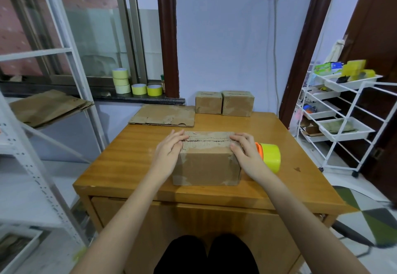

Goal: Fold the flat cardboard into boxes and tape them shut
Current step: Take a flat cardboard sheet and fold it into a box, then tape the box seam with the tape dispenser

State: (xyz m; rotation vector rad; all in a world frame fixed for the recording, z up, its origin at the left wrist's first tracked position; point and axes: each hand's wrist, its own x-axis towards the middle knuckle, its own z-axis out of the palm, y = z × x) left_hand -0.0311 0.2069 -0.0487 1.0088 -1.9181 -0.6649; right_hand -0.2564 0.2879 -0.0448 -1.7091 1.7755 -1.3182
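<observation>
Your left hand [169,151] and right hand [245,153], fingers straight, pressing the flaps of the brown cardboard box [206,166] mid-table, no readable writing, yellow tape dispenser [269,156] just right, 2 closed cardboard boxes [224,103] far, flat cardboard sheet [164,116] far left.

At the center of the frame, a cardboard box [206,164] is sitting on the desk [120,166]. The left hand [169,149] and right hand [245,151] are pressing its top flaps down, fingers [180,137] lying nearly straight along the seam. A yellow tape dispenser [271,156] is lying just right of the right hand.
</observation>
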